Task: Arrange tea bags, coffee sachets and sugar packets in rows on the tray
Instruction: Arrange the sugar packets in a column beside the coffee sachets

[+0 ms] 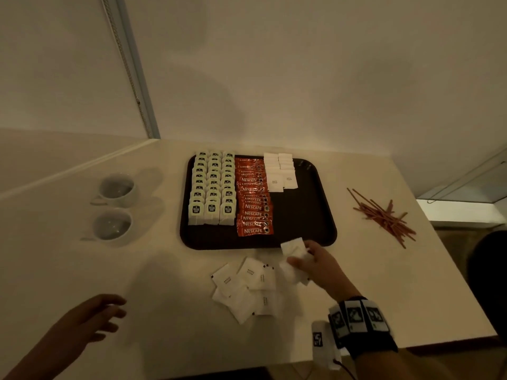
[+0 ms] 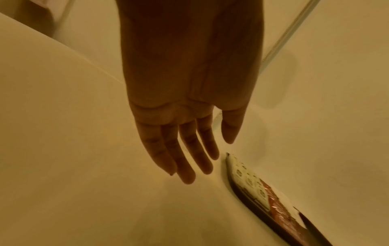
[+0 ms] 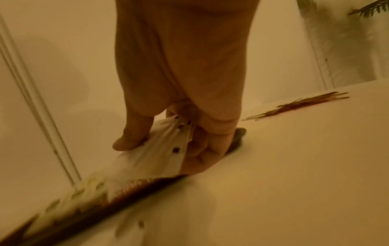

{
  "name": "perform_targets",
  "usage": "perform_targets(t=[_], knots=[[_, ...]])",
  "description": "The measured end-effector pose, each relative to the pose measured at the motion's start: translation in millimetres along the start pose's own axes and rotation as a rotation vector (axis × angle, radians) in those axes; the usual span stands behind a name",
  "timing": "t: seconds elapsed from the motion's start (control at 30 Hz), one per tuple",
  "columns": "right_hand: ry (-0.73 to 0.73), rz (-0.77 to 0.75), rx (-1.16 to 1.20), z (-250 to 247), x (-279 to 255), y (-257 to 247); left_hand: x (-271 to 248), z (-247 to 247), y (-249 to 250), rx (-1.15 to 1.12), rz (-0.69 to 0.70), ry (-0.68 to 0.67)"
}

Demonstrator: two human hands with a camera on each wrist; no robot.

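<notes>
A dark tray (image 1: 301, 223) sits mid-table with three columns of tea bags (image 1: 212, 187), a column of red coffee sachets (image 1: 253, 198) and two short columns of white sugar packets (image 1: 279, 171) at its far right. My right hand (image 1: 310, 259) hovers at the tray's near edge and grips a small stack of sugar packets (image 1: 295, 249) (image 3: 160, 149) between thumb and fingers. Loose sugar packets (image 1: 247, 286) lie on the table just left of that hand. My left hand (image 1: 107, 314) (image 2: 189, 149) floats over the near-left table, fingers relaxed and straight, holding nothing.
Two white cups (image 1: 116, 187) on saucers stand left of the tray. A heap of brown stirrer sticks (image 1: 384, 215) lies at the right. The table's near edge (image 1: 247, 366) runs just below my wrists, and a wall closes off the far side.
</notes>
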State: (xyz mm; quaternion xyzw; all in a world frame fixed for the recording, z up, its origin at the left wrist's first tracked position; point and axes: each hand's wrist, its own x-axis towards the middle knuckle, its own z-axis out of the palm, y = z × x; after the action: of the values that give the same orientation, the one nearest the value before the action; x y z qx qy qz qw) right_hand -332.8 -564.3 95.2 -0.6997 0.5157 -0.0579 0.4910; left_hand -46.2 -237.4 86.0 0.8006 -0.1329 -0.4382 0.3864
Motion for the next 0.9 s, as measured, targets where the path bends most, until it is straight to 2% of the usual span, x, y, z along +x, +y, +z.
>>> perform_targets(t=[0.1, 0.2, 0.3, 0.43, 0.5, 0.57, 0.67, 0.73, 0.9], knots=[[-0.049, -0.145, 0.161, -12, 8, -47, 15, 25, 55, -0.011, 0.139, -0.086], [-0.080, -0.279, 0.226, -12, 20, -99, 27, 58, 128, -0.207, 0.314, -0.210], [-0.092, -0.376, 0.264, -3, 35, -145, 44, 95, 199, -0.586, 0.294, -0.343], [-0.035, -0.541, 0.137, 8, 49, -181, 55, 127, 256, -0.788, 0.214, -0.569], [0.032, -0.620, 0.054, 11, 54, -188, 60, 134, 265, -0.871, 0.174, -0.578], [0.161, -0.678, -0.030, 11, 63, -187, 66, 139, 269, -0.896, 0.168, -0.549], [0.242, -0.668, 0.032, 3, 74, -183, 77, 142, 272, -0.925, 0.132, -0.488], [0.218, -0.673, 0.095, -3, 78, -180, 83, 142, 276, -0.926, 0.121, -0.469], [0.034, -0.629, 0.206, -9, 92, -177, 100, 144, 287, -0.901, 0.100, -0.473]])
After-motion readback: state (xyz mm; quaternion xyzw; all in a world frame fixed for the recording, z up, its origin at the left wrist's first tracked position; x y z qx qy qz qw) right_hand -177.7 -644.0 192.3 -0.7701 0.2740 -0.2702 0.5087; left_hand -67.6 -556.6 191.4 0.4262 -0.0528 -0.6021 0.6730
